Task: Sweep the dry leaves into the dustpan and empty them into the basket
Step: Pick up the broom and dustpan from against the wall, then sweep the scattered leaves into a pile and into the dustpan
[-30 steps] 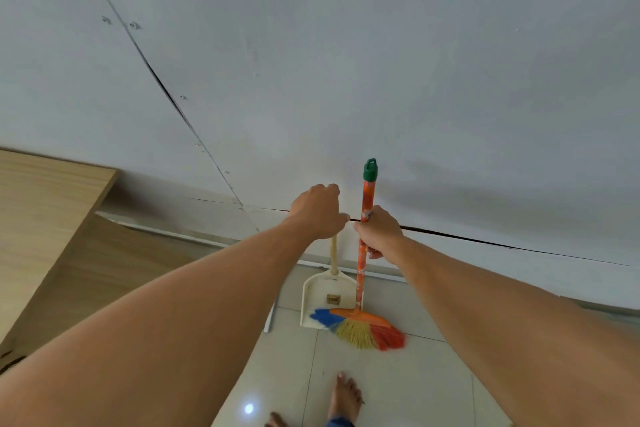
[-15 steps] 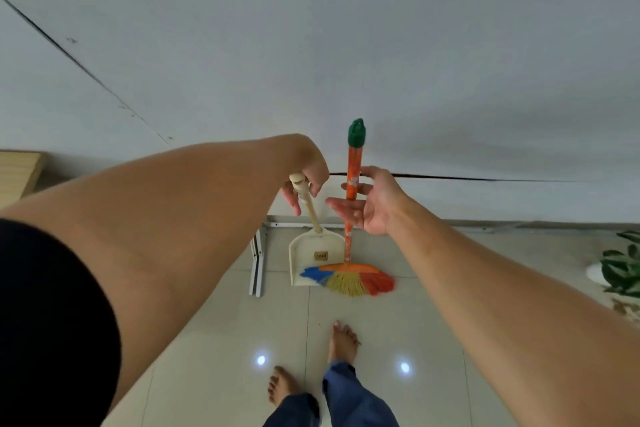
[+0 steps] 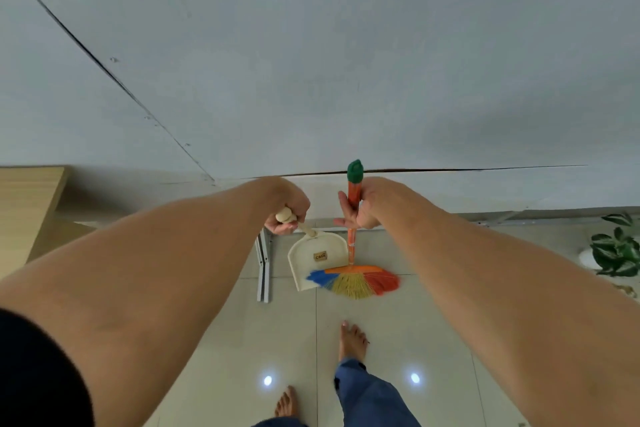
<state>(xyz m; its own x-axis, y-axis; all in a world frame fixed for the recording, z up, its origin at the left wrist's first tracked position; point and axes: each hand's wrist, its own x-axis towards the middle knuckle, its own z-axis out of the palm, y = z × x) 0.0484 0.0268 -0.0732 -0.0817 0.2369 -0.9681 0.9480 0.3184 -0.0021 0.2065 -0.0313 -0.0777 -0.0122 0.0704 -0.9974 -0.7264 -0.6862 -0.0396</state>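
Past bare feet (image 3: 351,340) on the pale tiled floor (image 3: 277,333), I see the cream plastic dustpan (image 3: 311,263) at the floor's far edge, with the orange-handled broom (image 3: 355,282) just right of it, its coloured bristles overlapping the pan's lip. The left hand (image 3: 287,215) is clamped round the dustpan's wooden handle. The right hand (image 3: 363,208) holds the broom handle under its green cap, fingers loosely bent.

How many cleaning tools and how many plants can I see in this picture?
cleaning tools: 2 (broom, dustpan)
plants: 1 (plant)
total: 3
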